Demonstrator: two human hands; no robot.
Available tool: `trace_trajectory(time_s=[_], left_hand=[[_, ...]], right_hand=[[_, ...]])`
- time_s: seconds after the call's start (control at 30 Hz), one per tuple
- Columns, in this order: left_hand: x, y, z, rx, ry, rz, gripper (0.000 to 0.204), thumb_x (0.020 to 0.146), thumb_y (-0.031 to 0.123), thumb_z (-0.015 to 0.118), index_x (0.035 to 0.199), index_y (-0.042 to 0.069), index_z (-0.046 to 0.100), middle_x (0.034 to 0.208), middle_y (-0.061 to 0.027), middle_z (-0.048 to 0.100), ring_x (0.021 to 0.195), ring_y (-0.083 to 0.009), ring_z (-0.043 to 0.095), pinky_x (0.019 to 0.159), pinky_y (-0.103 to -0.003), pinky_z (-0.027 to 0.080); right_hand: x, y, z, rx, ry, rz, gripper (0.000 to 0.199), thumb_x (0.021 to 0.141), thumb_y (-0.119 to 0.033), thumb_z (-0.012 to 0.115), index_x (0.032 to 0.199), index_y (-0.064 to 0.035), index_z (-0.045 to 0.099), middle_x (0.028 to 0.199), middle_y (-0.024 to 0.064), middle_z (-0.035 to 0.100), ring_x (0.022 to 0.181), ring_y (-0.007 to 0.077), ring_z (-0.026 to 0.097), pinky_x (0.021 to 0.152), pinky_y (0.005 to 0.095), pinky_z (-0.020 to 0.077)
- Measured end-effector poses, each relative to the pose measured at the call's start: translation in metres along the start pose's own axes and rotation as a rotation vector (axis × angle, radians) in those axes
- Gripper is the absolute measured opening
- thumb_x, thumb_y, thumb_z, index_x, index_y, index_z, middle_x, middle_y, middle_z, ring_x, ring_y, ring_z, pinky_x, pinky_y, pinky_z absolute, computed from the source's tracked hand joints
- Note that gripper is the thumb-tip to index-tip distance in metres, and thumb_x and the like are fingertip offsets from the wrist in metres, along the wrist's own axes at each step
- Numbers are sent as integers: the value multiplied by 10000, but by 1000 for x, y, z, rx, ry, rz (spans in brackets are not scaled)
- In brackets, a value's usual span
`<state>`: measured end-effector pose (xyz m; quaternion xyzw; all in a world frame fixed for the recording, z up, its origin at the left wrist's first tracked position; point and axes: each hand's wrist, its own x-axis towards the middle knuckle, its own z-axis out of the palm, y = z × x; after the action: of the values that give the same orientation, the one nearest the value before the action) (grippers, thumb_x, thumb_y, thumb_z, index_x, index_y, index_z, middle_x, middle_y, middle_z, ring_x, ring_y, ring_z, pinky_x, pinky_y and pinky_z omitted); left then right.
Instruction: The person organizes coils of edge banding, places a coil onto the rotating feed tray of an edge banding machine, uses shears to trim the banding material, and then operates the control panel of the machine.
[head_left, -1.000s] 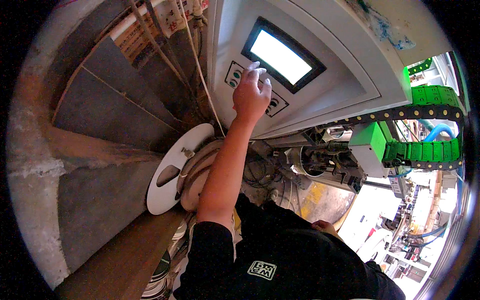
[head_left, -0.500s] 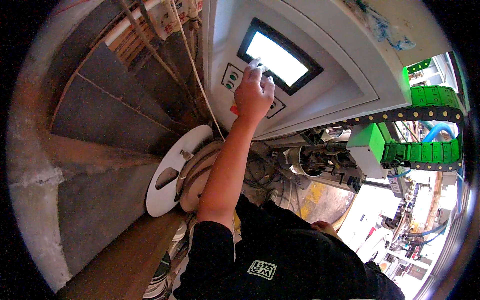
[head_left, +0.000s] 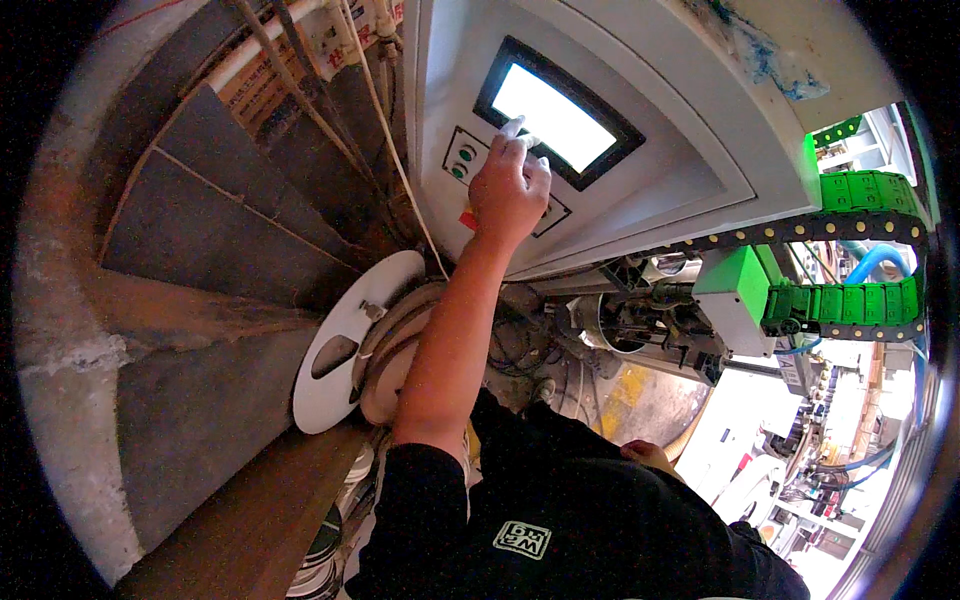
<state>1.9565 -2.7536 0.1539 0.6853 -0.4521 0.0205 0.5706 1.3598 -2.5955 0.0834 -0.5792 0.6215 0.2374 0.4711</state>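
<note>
My left hand (head_left: pixel 508 185) is raised to the control panel of a pale grey machine cabinet (head_left: pixel 690 185). One finger reaches onto the lower left part of the lit touchscreen (head_left: pixel 555 115), which has a black frame. The other fingers are slightly bent and nothing shows in them; the fingertips look whitish. Beside the hand are green push buttons (head_left: pixel 462 162) on a small plate, and a red part (head_left: pixel 467 219) shows by the wrist. My right hand (head_left: pixel 645 452) hangs low at my side, mostly hidden by my black shirt, its fingers unclear.
Below my left forearm stands a white reel (head_left: pixel 325 365) with wound brown strip. Dark panels (head_left: pixel 220 210) lean at the left, near a thin hanging cord (head_left: pixel 385 110). On the right are a green cable chain (head_left: pixel 845 305) and machinery with a green-topped box (head_left: pixel 732 290).
My left hand stays at the screen, with its pointing finger shifted only slightly. The right hand has barely moved.
</note>
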Motion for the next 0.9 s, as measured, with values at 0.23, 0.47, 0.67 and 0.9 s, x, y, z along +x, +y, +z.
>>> trace_trajectory(time_s=[0.23,0.47,0.67,0.9], left_hand=[[-14,3,-3,-66,-40,-145,228,884,153,643,1093,65,673,1365,-78,610,828,-208,688,779,-332,559],[-11,5,0,5,-38,-55,264,866,144,643,1116,67,673,1382,-111,592,1126,-274,644,865,-358,558],[-17,10,2,-36,-80,-73,253,861,143,636,1099,64,677,1397,-110,583,1174,-301,623,962,-382,516],[-29,21,-2,-21,-86,-48,241,895,166,622,1089,48,703,1372,-81,604,1069,-278,676,836,-391,562]], right_hand=[[4,10,2,24,-19,-48,369,952,-423,665,1129,-105,727,1060,78,739,966,207,696,892,349,532],[-7,-12,0,-57,14,-35,396,951,-448,653,1132,-103,724,1064,89,739,964,218,700,882,347,536],[12,16,4,-71,-21,-16,444,960,-492,616,1163,-108,708,1063,93,740,965,239,707,871,359,545],[3,5,1,-51,-5,-63,422,962,-473,621,1146,-105,714,1051,109,741,953,246,711,872,371,548]])
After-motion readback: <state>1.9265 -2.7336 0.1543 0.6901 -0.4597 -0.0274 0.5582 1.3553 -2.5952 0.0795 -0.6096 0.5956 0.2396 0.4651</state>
